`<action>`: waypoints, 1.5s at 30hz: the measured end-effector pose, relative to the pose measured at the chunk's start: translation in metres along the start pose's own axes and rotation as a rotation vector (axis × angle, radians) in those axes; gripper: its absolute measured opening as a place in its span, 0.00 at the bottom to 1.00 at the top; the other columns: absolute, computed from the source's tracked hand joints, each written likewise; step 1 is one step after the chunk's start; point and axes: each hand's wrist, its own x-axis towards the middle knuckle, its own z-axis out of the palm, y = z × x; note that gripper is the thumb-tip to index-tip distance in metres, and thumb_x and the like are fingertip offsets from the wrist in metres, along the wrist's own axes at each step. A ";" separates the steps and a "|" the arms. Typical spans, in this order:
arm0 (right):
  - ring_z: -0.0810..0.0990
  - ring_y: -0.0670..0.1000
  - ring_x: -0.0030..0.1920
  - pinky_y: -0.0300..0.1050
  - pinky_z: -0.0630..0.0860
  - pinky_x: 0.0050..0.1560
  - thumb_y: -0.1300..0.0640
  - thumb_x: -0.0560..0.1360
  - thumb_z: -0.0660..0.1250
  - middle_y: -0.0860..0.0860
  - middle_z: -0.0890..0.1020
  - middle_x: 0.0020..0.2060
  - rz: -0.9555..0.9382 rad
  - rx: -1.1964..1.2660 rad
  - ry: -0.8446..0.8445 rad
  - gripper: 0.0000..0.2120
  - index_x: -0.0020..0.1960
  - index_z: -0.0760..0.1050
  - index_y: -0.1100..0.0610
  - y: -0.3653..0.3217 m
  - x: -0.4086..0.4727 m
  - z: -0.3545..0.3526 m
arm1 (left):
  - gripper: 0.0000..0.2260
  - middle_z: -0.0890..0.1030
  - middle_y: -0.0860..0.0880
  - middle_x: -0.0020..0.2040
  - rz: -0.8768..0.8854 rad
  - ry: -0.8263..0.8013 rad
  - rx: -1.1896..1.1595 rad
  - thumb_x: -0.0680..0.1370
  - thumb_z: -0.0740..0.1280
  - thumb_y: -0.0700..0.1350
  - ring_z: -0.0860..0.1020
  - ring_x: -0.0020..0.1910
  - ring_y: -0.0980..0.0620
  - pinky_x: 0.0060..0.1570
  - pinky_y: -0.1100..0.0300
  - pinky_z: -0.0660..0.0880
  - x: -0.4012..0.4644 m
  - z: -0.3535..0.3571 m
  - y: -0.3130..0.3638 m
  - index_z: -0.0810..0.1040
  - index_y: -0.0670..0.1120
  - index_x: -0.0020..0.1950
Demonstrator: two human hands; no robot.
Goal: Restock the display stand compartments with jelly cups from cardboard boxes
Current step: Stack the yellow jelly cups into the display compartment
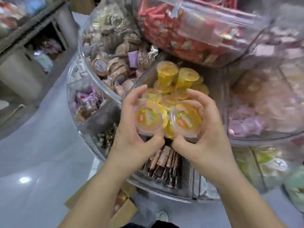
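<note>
A bunch of orange jelly cups (pixel 167 119) is held foil-lid up between both hands, directly over the middle-tier compartment (pixel 144 83) of the clear display stand (pixel 92 74), where more yellow cups (pixel 179 78) already lie heaped against its back corner. The left hand (pixel 136 127) is curled round the left cup of the bunch, the right hand (pixel 200 129) round the right one, and the thumbs nearly meet below the bunch, at the compartment's front edge.

The step in hand appears to be the lowering of this handful into the compartment. It would best be done with the hands kept together until the cups rest on the heap, then parted gently, so that none rolls over the front wall into the tier of brown wrapped sticks (pixel 166 163) below. Filling the front of the compartment first seems sensible, since the back looks fuller.

A cardboard box (pixel 125 209) is seen on the floor beneath the forearms, well apart from the hands.
</note>
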 end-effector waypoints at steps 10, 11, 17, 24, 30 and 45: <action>0.73 0.35 0.52 0.22 0.66 0.50 0.53 0.64 0.73 0.38 0.73 0.49 0.116 -0.335 0.232 0.27 0.60 0.71 0.40 0.023 0.035 -0.094 | 0.33 0.71 0.58 0.60 -0.090 -0.168 0.093 0.66 0.72 0.48 0.71 0.60 0.66 0.55 0.78 0.64 0.053 0.041 -0.004 0.60 0.66 0.66; 0.72 0.35 0.50 0.21 0.65 0.48 0.51 0.64 0.73 0.41 0.73 0.48 0.122 -0.394 0.234 0.24 0.58 0.73 0.41 0.025 0.043 -0.096 | 0.32 0.70 0.62 0.59 -0.099 -0.179 0.103 0.65 0.71 0.51 0.70 0.60 0.67 0.54 0.79 0.63 0.058 0.040 -0.006 0.61 0.67 0.64; 0.71 0.40 0.48 0.22 0.65 0.47 0.51 0.68 0.70 0.43 0.70 0.47 0.135 -0.578 0.173 0.15 0.54 0.76 0.45 0.034 0.085 -0.094 | 0.29 0.73 0.66 0.57 -0.079 -0.270 0.144 0.64 0.70 0.55 0.72 0.60 0.61 0.57 0.70 0.68 0.084 0.036 -0.014 0.65 0.66 0.63; 0.70 0.48 0.56 0.29 0.63 0.50 0.58 0.66 0.73 0.46 0.64 0.54 0.294 -0.658 -0.036 0.31 0.66 0.67 0.47 0.045 0.101 -0.096 | 0.26 0.72 0.69 0.57 -0.053 -0.323 0.143 0.65 0.69 0.56 0.71 0.58 0.67 0.55 0.78 0.63 0.100 0.039 -0.017 0.67 0.63 0.62; 0.74 0.48 0.54 0.28 0.62 0.45 0.61 0.64 0.71 0.45 0.74 0.49 0.209 -0.764 0.028 0.28 0.63 0.73 0.52 0.040 0.107 -0.109 | 0.26 0.73 0.68 0.57 -0.024 -0.325 0.105 0.65 0.69 0.54 0.72 0.58 0.68 0.54 0.79 0.64 0.106 0.038 -0.021 0.67 0.60 0.62; 0.69 0.35 0.42 0.23 0.64 0.44 0.56 0.65 0.74 0.36 0.70 0.42 0.139 -0.740 0.058 0.28 0.64 0.73 0.51 0.051 0.103 -0.114 | 0.28 0.72 0.70 0.58 -0.029 -0.280 0.158 0.66 0.72 0.49 0.70 0.59 0.69 0.54 0.80 0.63 0.110 0.027 -0.036 0.66 0.63 0.63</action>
